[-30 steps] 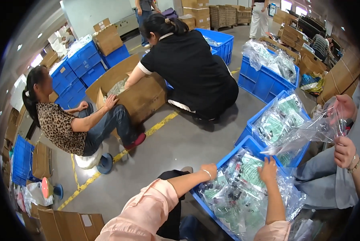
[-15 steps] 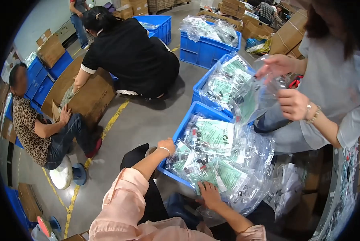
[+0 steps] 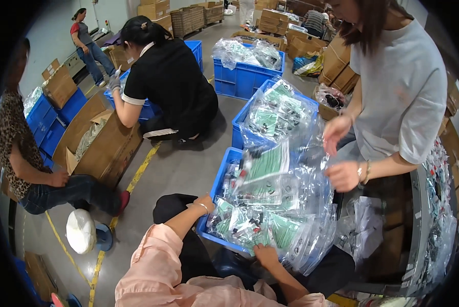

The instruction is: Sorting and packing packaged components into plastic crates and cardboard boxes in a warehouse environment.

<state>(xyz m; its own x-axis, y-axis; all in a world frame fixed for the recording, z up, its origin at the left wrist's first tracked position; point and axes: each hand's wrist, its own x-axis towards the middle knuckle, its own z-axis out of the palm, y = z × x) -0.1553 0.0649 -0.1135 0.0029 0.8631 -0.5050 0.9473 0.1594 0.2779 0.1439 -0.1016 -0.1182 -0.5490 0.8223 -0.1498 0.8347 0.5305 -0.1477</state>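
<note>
Left hand: closed over the hard rim of the blue crate, at 9 o'clock from its middle.
Right hand: at 6 o'clock, fingers bent against the packets by the near edge; whether it grips one, I cannot tell.
Heap: packets of crinkled clear plastic around flat green-and-white paper fill the blue crate; one, blurred, tilts toward 12.
Film: loose, glossy, spilling past 3 o'clock and hiding that rim.
Co-worker's hands: just beside the film, at 2.
Second crate: rigid blue plastic, close by at 12, heaped with similar packets.
Floor: smooth, grey, yellow-striped, giving room toward a long cardboard carton at 10.
</note>
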